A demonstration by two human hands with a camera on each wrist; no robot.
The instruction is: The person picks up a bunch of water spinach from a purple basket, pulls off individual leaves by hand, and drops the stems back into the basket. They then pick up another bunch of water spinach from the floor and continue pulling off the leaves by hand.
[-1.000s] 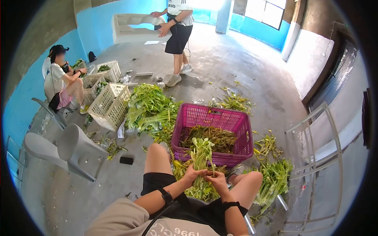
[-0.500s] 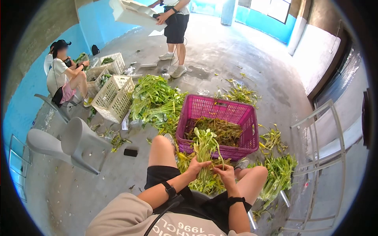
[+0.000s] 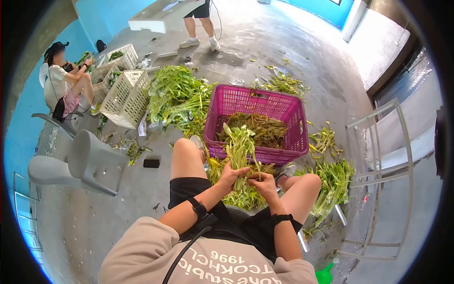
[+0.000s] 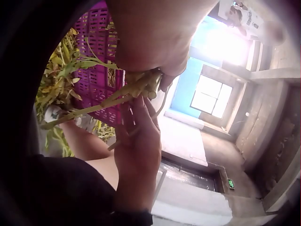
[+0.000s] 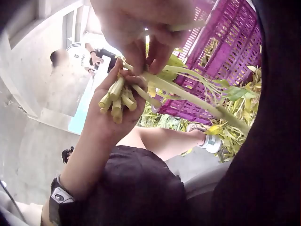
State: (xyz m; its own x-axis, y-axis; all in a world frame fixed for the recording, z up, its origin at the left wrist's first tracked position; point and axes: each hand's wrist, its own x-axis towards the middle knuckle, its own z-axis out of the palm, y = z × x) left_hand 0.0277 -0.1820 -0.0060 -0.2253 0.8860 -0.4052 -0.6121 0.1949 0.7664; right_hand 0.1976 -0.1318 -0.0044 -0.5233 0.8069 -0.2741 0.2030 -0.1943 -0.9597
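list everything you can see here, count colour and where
bunch of greens: one, green leaves with pale stems, held upright in front of the knees
crate: one, magenta plastic, on the floor ahead, yellowed trimmings inside
loose greens: several heaps, green, on the floor left and right of the crate
white baskets: at least three, left, near a seated person
grey chair: one, tipped over, left
black phone-like object: one, on the floor by the left knee
standing person: one, far end, only legs visible
metal rack: one, pale, right
left hand: grips the stems
right hand: fingers pinch a stem
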